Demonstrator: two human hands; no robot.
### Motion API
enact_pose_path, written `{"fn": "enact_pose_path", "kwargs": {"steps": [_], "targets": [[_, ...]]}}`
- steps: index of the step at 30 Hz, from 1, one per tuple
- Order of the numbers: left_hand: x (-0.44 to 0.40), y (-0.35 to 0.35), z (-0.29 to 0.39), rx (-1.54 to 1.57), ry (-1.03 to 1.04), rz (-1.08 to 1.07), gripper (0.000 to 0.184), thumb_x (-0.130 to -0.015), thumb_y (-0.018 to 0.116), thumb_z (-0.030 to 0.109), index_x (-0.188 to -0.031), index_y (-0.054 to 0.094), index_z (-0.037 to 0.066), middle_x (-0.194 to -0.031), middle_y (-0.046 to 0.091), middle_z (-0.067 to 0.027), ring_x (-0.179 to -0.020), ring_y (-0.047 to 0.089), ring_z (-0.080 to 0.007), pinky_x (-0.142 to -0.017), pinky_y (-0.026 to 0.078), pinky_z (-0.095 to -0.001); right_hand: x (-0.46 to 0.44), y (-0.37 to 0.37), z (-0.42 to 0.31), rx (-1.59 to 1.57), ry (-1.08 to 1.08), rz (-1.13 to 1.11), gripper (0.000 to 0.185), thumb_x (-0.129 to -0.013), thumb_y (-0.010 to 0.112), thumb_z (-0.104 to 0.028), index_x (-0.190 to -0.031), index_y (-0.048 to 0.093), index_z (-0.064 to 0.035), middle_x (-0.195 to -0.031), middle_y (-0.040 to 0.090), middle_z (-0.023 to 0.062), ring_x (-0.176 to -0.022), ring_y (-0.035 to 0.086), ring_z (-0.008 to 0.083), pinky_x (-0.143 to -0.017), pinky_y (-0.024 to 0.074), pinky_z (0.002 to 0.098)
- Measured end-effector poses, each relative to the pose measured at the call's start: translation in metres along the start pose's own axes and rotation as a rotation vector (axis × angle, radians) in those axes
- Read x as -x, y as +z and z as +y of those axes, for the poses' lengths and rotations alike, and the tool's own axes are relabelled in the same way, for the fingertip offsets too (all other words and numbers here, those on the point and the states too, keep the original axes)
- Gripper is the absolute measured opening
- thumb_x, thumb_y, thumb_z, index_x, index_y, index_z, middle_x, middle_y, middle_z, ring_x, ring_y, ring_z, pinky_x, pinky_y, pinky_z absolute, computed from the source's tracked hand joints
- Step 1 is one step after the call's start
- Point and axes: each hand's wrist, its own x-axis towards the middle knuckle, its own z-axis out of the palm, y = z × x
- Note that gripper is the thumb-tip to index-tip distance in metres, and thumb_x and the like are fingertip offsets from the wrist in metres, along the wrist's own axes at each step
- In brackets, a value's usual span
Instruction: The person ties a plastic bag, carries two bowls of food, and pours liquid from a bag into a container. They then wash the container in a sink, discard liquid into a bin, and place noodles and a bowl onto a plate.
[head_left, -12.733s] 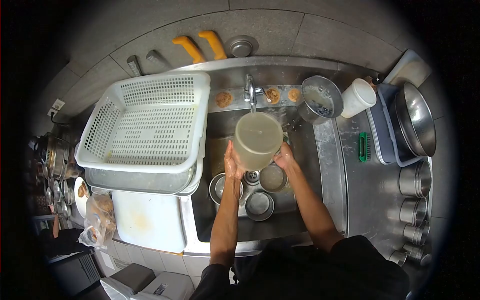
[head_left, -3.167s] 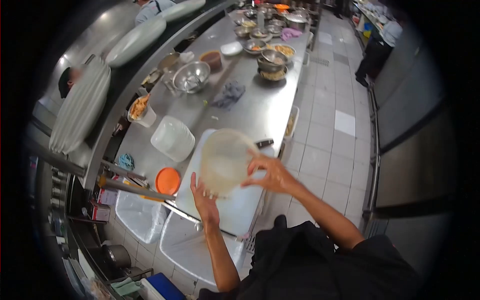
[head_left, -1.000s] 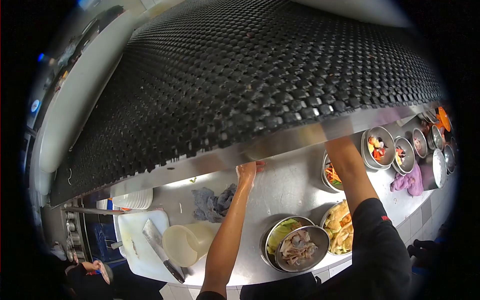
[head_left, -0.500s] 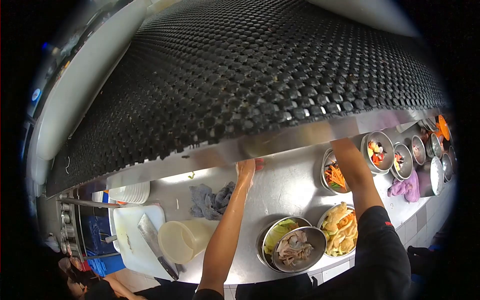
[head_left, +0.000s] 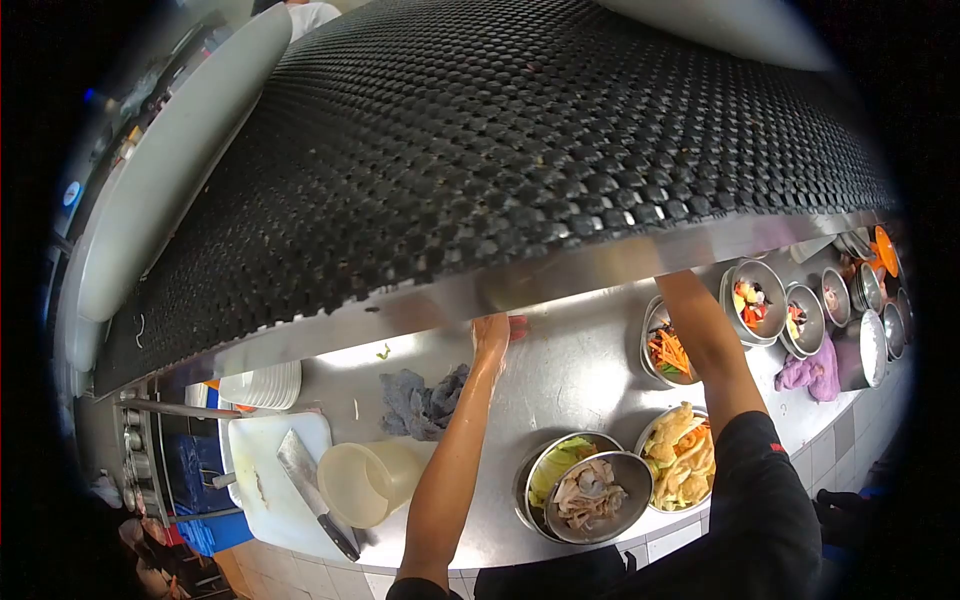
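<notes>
My left hand (head_left: 491, 330) reaches under the front edge of the shelf, and only its back and wrist show; its fingers are hidden. Beside it, a reddish patch (head_left: 518, 327) shows on the steel, too small to make out. My right forearm passes behind the same shelf edge, so that hand is out of sight. Near that forearm stands a steel bowl with carrot strips (head_left: 669, 350) and some green pieces. A crumpled grey cloth (head_left: 420, 402) lies to the left of my left forearm.
A black ribbed mat (head_left: 480, 150) covers the overhead shelf. The steel counter holds a cutting board (head_left: 262, 470) with a cleaver (head_left: 300, 470), a cream plastic tub (head_left: 362, 485), bowls of meat (head_left: 592, 497) and fried pieces (head_left: 680, 465), a purple cloth (head_left: 812, 372) and stacked plates (head_left: 265, 385).
My arms hold nearly the same place, the right forearm shifting slightly left. At the upper left, part of a person in white has come into view beyond the shelf.
</notes>
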Motion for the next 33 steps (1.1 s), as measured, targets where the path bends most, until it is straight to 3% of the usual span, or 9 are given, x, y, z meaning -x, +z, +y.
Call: {"fn": "enact_pose_path", "kwargs": {"steps": [10, 22, 28, 33], "targets": [[0.001, 0.000, 0.007, 0.011, 0.023, -0.044, 0.039, -0.090, 0.058, 0.041, -0.112, 0.054, 0.008, -0.105, 0.063, -0.0118, -0.076, 0.064, -0.0175, -0.059, 0.055, -0.0307, 0.004, 0.001, -0.007, -0.005, -0.009, -0.009, 0.027, -0.080, 0.059, -0.017, -0.102, 0.063, -0.0028, -0.098, 0.063, 0.0149, -0.083, 0.062, 0.0241, -0.069, 0.0516, 0.0357], [-0.003, 0.006, 0.008, 0.101, -0.014, -0.122, 0.045, -0.090, 0.057, 0.043, -0.119, 0.050, 0.008, -0.109, 0.061, -0.0115, -0.084, 0.063, -0.0189, -0.070, 0.054, -0.0329, 0.011, -0.017, -0.004, -0.027, -0.026, -0.017, 0.026, -0.080, 0.060, -0.017, -0.102, 0.063, -0.0023, -0.095, 0.063, 0.0146, -0.077, 0.063, 0.0225, -0.064, 0.0525, 0.0346], [-0.007, 0.021, 0.014, 0.138, 0.088, -0.066, 0.045, -0.091, 0.057, 0.042, -0.120, 0.050, 0.009, -0.112, 0.059, -0.0120, -0.089, 0.063, -0.0221, -0.074, 0.053, -0.0354, 0.017, -0.030, -0.015, -0.049, -0.083, -0.041, 0.026, -0.080, 0.060, -0.016, -0.101, 0.062, -0.0020, -0.093, 0.064, 0.0144, -0.075, 0.064, 0.0217, -0.062, 0.0530, 0.0340], [-0.041, 0.035, 0.000, 0.301, 0.229, -0.004, 0.034, -0.090, 0.060, 0.026, -0.113, 0.053, 0.002, -0.105, 0.061, -0.0114, -0.089, 0.065, -0.0248, -0.070, 0.056, -0.0341, 0.009, -0.030, -0.065, -0.066, -0.201, -0.102, 0.025, -0.080, 0.060, -0.016, -0.101, 0.062, -0.0018, -0.092, 0.064, 0.0143, -0.072, 0.064, 0.0211, -0.060, 0.0535, 0.0336]]}}
